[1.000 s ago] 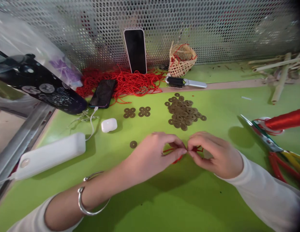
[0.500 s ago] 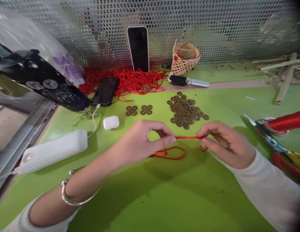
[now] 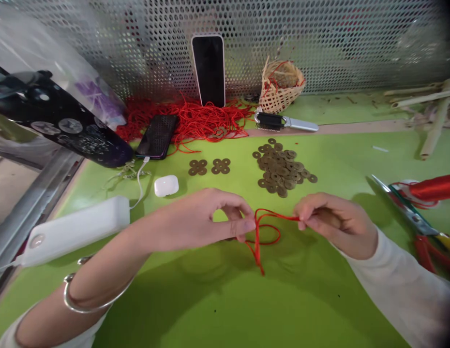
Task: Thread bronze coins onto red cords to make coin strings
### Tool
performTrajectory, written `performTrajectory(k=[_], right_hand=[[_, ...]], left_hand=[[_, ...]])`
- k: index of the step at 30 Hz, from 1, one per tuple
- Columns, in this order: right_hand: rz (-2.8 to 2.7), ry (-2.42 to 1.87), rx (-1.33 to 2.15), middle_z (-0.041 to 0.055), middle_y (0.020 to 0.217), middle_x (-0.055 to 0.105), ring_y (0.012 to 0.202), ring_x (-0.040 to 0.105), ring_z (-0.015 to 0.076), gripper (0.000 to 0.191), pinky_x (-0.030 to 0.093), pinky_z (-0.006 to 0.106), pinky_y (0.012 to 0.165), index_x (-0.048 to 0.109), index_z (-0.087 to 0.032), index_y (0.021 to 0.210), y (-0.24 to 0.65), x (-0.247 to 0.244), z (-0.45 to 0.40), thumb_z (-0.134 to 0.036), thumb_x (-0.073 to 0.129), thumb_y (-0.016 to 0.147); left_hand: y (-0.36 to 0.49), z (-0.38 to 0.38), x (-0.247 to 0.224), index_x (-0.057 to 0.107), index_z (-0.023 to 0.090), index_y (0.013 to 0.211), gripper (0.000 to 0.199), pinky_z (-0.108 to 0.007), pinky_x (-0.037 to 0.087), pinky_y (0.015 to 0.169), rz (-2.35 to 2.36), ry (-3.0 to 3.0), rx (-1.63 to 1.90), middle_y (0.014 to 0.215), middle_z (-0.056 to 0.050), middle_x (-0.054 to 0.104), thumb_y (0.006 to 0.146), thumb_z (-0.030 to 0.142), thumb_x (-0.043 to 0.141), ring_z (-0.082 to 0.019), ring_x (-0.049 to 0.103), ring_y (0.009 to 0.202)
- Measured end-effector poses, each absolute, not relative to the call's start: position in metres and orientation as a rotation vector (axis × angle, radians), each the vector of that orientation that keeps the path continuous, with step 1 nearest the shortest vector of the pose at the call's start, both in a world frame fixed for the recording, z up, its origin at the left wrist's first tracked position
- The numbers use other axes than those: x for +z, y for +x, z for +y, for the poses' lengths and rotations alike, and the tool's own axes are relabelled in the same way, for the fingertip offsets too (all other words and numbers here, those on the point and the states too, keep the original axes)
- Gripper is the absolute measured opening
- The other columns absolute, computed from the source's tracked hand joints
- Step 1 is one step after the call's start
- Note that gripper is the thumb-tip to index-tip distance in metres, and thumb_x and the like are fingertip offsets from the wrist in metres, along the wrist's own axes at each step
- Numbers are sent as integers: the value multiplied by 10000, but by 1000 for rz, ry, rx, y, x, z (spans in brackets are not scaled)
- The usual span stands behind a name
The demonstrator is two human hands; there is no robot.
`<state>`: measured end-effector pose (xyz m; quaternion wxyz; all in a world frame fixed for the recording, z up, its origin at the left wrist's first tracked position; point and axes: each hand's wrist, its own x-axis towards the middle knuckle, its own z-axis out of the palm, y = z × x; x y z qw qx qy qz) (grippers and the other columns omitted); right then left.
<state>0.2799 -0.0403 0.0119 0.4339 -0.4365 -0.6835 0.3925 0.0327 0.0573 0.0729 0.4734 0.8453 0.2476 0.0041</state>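
**While left hand [image 3: 206, 220] and right hand [image 3: 339, 223] pinch, red cord [image 3: 257, 241] loops between them**

Because its thumb and fingertips close together, the right seems to steady the cord's end; the left, likewise pinched, apparently holds another stretch, lifting strands off the green surface [image 3: 283, 304]. Beyond, coin clusters [image 3: 198, 167] and a coin pile [image 3: 279, 169] sit conveniently near.

Craft workspace, as we judge it. We list: green tabletop [image 3: 247, 309]; perforated metal screen [image 3: 337, 48] behind; tangled red cord heap [image 3: 199, 121]; pile of holed, coin-like discs [image 3: 279, 168]; scissors [image 3: 410, 211]; red thread spool [image 3: 439, 187]; small woven basket [image 3: 281, 98].
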Motion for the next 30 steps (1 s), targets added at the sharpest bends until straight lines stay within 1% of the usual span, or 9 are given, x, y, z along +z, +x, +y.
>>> performTrajectory(k=[4, 7, 10, 16, 19, 22, 25, 28, 30], right_hand=[[-1695, -986, 1004, 5, 695, 583, 641, 575, 129, 163, 509, 280, 593, 556, -213, 880, 272, 15, -44, -68, 495, 836], [-1705, -921, 1012, 8, 694, 585, 636, 573, 132, 187, 494, 285, 577, 556, -206, 891, 268, 19, -47, -46, 491, 819], [-1748, -949, 988, 7, 704, 585, 640, 572, 126, 221, 481, 273, 569, 551, -207, 899, 265, 23, -49, -22, 491, 794], [-1821, -1052, 840, 8, 727, 582, 634, 567, 115, 232, 478, 245, 543, 537, -212, 908, 258, 26, -52, -24, 487, 782], [-1855, -1133, 710, 0, 719, 589, 620, 572, 104, 213, 475, 218, 530, 531, -214, 904, 255, 26, -52, -38, 491, 792], [-1882, -1229, 589, 7, 773, 612, 665, 592, 103, 205, 487, 205, 582, 522, -213, 951, 256, 25, -52, -74, 524, 799], [-1868, -1335, 491, 30, 827, 613, 728, 598, 130, 223, 493, 247, 653, 508, -195, 1021, 259, 21, -51, -136, 546, 809], [-1948, -1488, 369, 30, 722, 570, 669, 544, 155, 93, 456, 295, 603, 551, -175, 893, 261, 12, -49, -219, 544, 812], [-2046, -1595, 332, 18, 638, 530, 618, 492, 162, 104, 407, 307, 567, 559, -184, 755, 260, 5, -49, -263, 526, 815]], left_hand=[[37, 55, 71, 653, 239, 784, 260, -182, 428, 540, 793, 2141, -18, 733, 59, 686, 875, 404, 476, -98, 612, 611], [43, 47, 72, 642, 228, 920, 265, -216, 448, 640, 897, 2194, 124, 895, 19, 691, 869, 427, 475, -137, 632, 752], [54, 32, 70, 598, 235, 1040, 252, -213, 451, 750, 761, 2029, 146, 1048, 17, 663, 871, 389, 492, -133, 618, 896], [68, 15, 59, 582, 162, 845, 219, -203, 466, 655, 644, 1565, 76, 806, -16, 681, 895, 335, 457, -114, 623, 728], [68, 17, 56, 580, 152, 787, 208, -196, 460, 645, 639, 1507, 105, 746, -13, 661, 883, 305, 477, -102, 603, 689], [67, 19, 58, 576, 158, 797, 180, -180, 445, 604, 646, 1488, 113, 695, 9, 628, 876, 289, 482, -83, 574, 631], [64, 23, 65, 571, 163, 786, 146, -162, 419, 568, 677, 1535, 129, 644, 36, 587, 861, 262, 495, -62, 539, 574], [57, 30, 75, 572, 170, 745, 148, -150, 393, 558, 682, 1674, 118, 645, 52, 584, 851, 235, 492, -52, 524, 570], [52, 35, 80, 577, 177, 720, 155, -144, 370, 539, 658, 1768, 32, 630, 67, 589, 842, 222, 493, -47, 513, 559]])
